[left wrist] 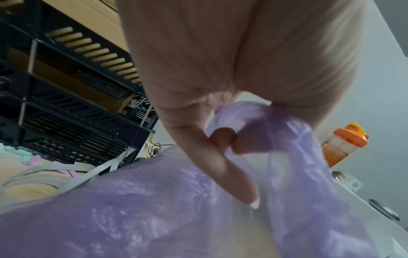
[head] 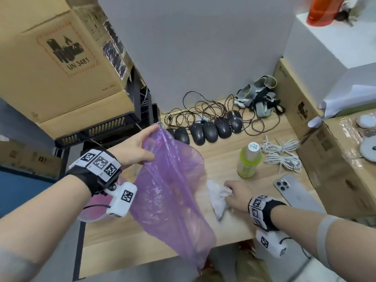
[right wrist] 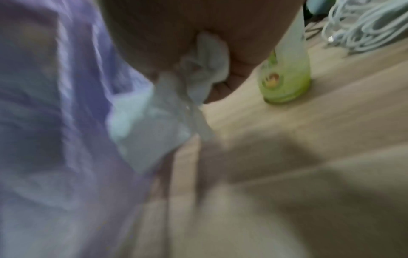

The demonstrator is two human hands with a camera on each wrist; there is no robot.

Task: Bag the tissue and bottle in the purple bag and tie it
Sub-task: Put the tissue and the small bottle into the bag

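L hand [head: 136, 146] fingers pinched purple bag [head: 168, 192] rim; R hand [head: 237, 193] gripped tissue [head: 218, 197] near counter [head: 230, 159] edge; bottle [head: 248, 163] at 1 o'clock.

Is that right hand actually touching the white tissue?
Touching. In the head view the right hand has its fingers closed on the crumpled tissue on the table.

I see the translucent purple bag [head: 173, 192] draped over the desk's [head: 227, 165] front edge, crumpled white tissue [head: 218, 197] beside it, green bottle [head: 249, 161] upright behind.
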